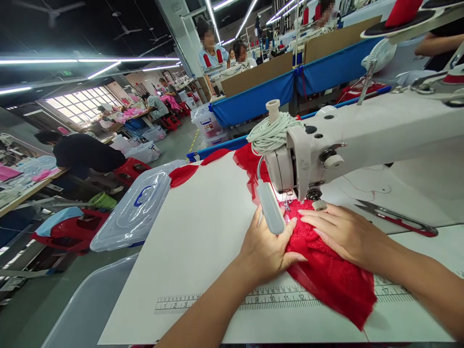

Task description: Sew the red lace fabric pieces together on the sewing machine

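Red lace fabric (329, 275) lies under the presser foot (287, 205) of a white sewing machine (348, 130), its loose end spreading toward the table's front edge. My left hand (266, 244) rests at the fabric's left side by the foot, fingers apart, partly hidden behind a small white lamp (271, 208). Flat on top of the lace, just right of the foot, is my right hand (344, 234), fingers stretched out. More red fabric (252, 166) extends behind the machine head. Thread snips (397, 217) with a red handle lie to the right of my right hand.
A printed ruler (203, 302) runs along the white table (181, 251). Clear plastic boxes (136, 208) stand off its left edge. A bundle of pale cord (273, 133) sits atop the machine head. Beyond, people work at other stations, behind a blue cloth barrier (257, 99).
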`<action>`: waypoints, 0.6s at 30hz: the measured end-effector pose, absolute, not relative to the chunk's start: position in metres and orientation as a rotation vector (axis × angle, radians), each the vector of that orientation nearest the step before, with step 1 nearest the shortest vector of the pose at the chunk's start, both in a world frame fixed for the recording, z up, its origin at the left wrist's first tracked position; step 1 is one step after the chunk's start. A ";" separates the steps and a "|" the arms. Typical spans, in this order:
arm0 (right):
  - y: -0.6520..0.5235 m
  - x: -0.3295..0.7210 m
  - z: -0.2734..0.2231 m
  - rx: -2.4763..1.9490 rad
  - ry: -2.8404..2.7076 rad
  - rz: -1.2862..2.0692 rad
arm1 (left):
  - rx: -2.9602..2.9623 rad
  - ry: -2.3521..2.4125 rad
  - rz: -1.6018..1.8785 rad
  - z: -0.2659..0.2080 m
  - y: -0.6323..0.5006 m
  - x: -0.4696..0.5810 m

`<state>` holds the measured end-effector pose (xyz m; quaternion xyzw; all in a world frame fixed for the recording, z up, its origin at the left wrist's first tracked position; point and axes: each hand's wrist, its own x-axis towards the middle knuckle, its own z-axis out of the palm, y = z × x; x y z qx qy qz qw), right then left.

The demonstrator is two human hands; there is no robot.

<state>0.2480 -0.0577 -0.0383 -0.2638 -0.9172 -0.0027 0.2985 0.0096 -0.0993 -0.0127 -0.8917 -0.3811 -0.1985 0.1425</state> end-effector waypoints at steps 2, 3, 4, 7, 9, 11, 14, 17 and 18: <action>-0.059 0.250 -0.036 -0.689 -2.456 -0.017 | -2.661 -1.030 -0.569 -0.008 -0.099 0.011; -0.061 0.251 -0.035 -0.675 -2.466 -0.022 | -2.708 -1.019 -0.544 -0.007 -0.099 0.012; -0.062 0.251 -0.034 -0.658 -2.474 -0.027 | -2.746 -1.027 -0.510 -0.005 -0.099 0.013; -0.065 0.250 -0.036 -0.637 -2.460 -0.013 | -2.774 -1.098 -0.449 -0.003 -0.100 0.013; -0.065 0.249 -0.039 -0.655 -2.433 0.008 | -2.767 -1.156 -0.454 -0.003 -0.100 0.013; -0.065 0.248 -0.042 -0.672 -2.416 0.016 | -2.750 -1.180 -0.462 -0.002 -0.101 0.014; -0.064 0.247 -0.041 -0.682 -2.394 -0.012 | -2.733 -1.125 -0.479 0.000 -0.102 0.014; -0.064 0.246 -0.031 -0.693 -2.391 -0.040 | -2.726 -1.081 -0.537 -0.002 -0.105 0.014; -0.065 0.246 -0.027 -0.688 -2.446 -0.024 | -2.700 -1.078 -0.556 -0.005 -0.106 0.013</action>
